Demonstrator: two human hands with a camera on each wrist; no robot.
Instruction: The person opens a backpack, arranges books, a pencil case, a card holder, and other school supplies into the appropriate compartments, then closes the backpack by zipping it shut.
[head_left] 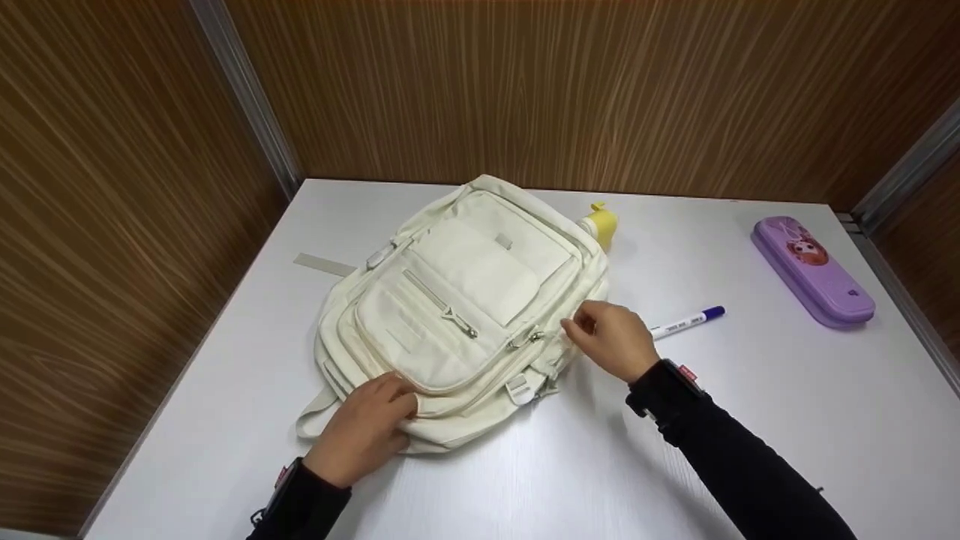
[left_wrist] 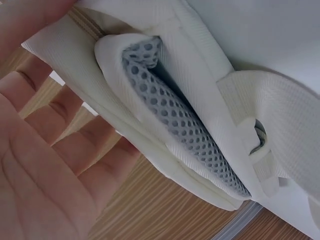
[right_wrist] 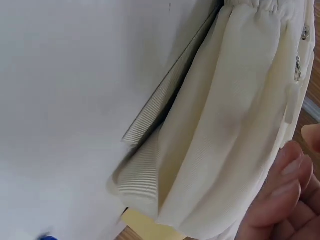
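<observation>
A cream backpack [head_left: 480,262] lies front up on the white table, turned at an angle. My left hand [head_left: 367,424] is at its bottom edge. In the left wrist view, the thumb lies over the fabric edge and the fingers [left_wrist: 70,120] go behind it, beside a grey mesh panel [left_wrist: 175,120]. My right hand [head_left: 615,337] is at the bag's right side, near a zipper pull [head_left: 525,339]. Its fingers [right_wrist: 280,195] bend loosely against the side fabric, with a gap to the thumb; nothing shows between them.
A yellow-topped bottle [head_left: 602,225] sticks out past the bag's upper right side. A white marker with a blue cap [head_left: 686,324] lies right of the right hand. Farther right is a purple pencil case [head_left: 814,274]. Wood-grain panels [head_left: 525,90] stand behind and at the sides.
</observation>
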